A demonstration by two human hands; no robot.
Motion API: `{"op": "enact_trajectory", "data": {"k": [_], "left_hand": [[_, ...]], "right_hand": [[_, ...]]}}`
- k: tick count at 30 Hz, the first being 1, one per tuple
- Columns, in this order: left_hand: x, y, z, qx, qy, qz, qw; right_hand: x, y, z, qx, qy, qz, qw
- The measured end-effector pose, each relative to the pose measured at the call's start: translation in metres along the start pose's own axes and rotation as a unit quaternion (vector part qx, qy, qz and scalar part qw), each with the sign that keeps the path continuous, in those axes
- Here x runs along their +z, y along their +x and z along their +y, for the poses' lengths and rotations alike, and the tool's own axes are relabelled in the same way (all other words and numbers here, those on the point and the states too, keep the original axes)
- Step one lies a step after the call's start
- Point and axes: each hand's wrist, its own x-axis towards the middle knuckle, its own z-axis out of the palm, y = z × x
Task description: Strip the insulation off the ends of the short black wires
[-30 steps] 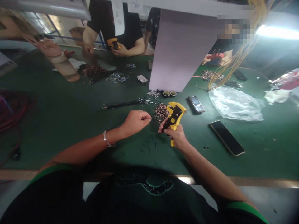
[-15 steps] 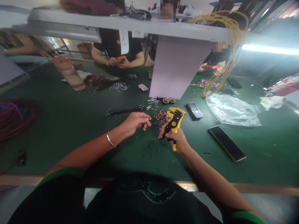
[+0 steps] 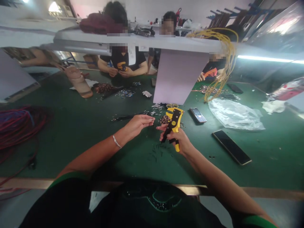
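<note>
My right hand (image 3: 177, 136) grips a yellow and black wire stripper (image 3: 174, 122), its jaws pointing up and away from me. To its left, my left hand (image 3: 142, 122) has thumb and fingertips pinched together; whatever lies between them is too small to make out. A pile of short copper-coloured pieces (image 3: 164, 119) is partly hidden behind the stripper. Black wires (image 3: 123, 117) with bright ends lie just beyond my left hand. Small silvery pieces (image 3: 156, 107) are scattered past the pile. Dark bits of trimmed sleeve (image 3: 156, 152) are strewn on the green table (image 3: 114, 164) below my hands.
Right of the stripper lie a keypad phone (image 3: 198, 115), a dark smartphone (image 3: 231, 147) and a clear plastic bag (image 3: 235, 115). Coiled red cable (image 3: 21, 126) sits at the left. A white upright panel (image 3: 179, 76) supports a shelf. Across the table, co-workers hold tools; a bottle (image 3: 78, 82) leans in view.
The view has tipped up slightly. My left fingers have drawn into a tighter pinch, and a finger of my right hand has stretched toward the left. The stripper stays in my right hand.
</note>
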Motion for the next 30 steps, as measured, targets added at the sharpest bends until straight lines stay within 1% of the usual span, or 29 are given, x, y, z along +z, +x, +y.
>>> {"op": "enact_trajectory", "data": {"k": [5,10,17,19,21,24,27,29,30], "left_hand": [[0.001,0.000,-0.002,0.003,-0.023,-0.013,1.000],[0.004,-0.004,-0.004,-0.001,-0.013,-0.054,0.998],[0.002,0.000,-0.011,-0.014,0.000,-0.013,1.000],[0.002,0.001,-0.011,-0.018,-0.001,-0.003,1.000],[0.004,0.001,-0.010,-0.019,-0.009,-0.005,1.000],[0.007,0.000,-0.008,-0.029,-0.022,-0.039,0.999],[0.009,-0.001,-0.008,-0.054,-0.030,-0.092,0.994],[0.010,-0.002,-0.009,-0.060,-0.023,-0.112,0.992],[0.009,-0.002,-0.009,-0.056,-0.013,-0.112,0.992]], "right_hand": [[0.012,0.009,-0.002,0.003,0.019,-0.008,1.000],[0.023,0.015,0.004,-0.003,0.049,-0.019,0.999],[0.026,0.015,0.002,-0.008,0.080,0.001,0.997],[0.026,0.014,0.002,-0.005,0.074,-0.002,0.997],[0.026,0.014,0.003,0.001,0.066,-0.011,0.998],[0.027,0.015,0.008,0.012,0.063,-0.034,0.997],[0.029,0.017,0.012,0.015,0.058,-0.051,0.997],[0.029,0.017,0.015,0.008,0.052,-0.040,0.998],[0.029,0.018,0.015,0.003,0.049,-0.029,0.998]]}}
